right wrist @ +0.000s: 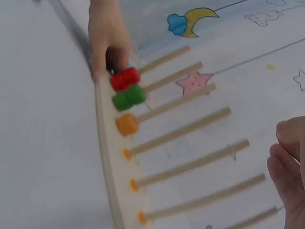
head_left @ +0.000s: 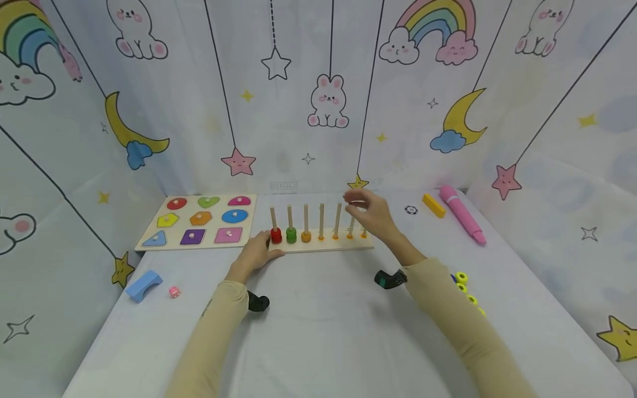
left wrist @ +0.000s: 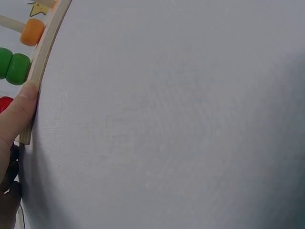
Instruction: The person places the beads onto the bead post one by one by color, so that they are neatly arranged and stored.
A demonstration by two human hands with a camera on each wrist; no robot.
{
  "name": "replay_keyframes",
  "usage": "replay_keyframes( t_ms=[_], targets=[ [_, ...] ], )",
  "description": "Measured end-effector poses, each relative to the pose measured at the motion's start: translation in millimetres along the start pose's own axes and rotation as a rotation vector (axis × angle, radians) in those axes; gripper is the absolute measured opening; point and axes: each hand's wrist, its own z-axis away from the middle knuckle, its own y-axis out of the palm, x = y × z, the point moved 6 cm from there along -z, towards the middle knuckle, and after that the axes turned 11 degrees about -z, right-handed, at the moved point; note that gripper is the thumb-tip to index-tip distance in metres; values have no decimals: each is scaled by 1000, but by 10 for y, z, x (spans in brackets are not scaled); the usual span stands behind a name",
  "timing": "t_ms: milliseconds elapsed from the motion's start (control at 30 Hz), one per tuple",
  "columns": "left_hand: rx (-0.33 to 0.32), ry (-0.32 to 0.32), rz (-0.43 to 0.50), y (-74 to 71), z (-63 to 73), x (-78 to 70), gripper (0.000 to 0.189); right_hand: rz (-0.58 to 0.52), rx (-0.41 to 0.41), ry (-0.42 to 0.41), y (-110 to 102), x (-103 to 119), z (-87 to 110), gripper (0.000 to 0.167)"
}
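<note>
A wooden peg board (head_left: 323, 243) with a row of upright pegs stands on the table. In the right wrist view, two red beads (right wrist: 125, 79), two green beads (right wrist: 129, 97) and one orange bead (right wrist: 127, 124) sit low on its first three pegs. My left hand (head_left: 255, 254) grips the board's left end, its thumb (left wrist: 21, 112) along the front edge. Above the right-hand pegs is my right hand (head_left: 373, 215), fingers bent loosely and no object visible between them. Only part of the right fingers (right wrist: 286, 174) shows in the right wrist view.
A shape puzzle board (head_left: 199, 221) lies behind left. A blue arch block (head_left: 144, 285) and a pink die (head_left: 174, 291) are at front left. On the right are a yellow block (head_left: 434, 205), a pink marker (head_left: 463, 214) and several yellow rings (head_left: 461, 278), partly behind the right sleeve.
</note>
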Motion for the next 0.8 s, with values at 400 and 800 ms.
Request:
replay_keyframes(
  t_ms=[400, 800],
  targets=[
    [9, 6, 22, 4, -3, 6, 78, 175, 55, 304, -1068, -182, 1241, 21],
    [11, 2, 15, 8, 2, 8, 77, 257, 378, 174, -1012, -257, 1933, 27]
  ],
)
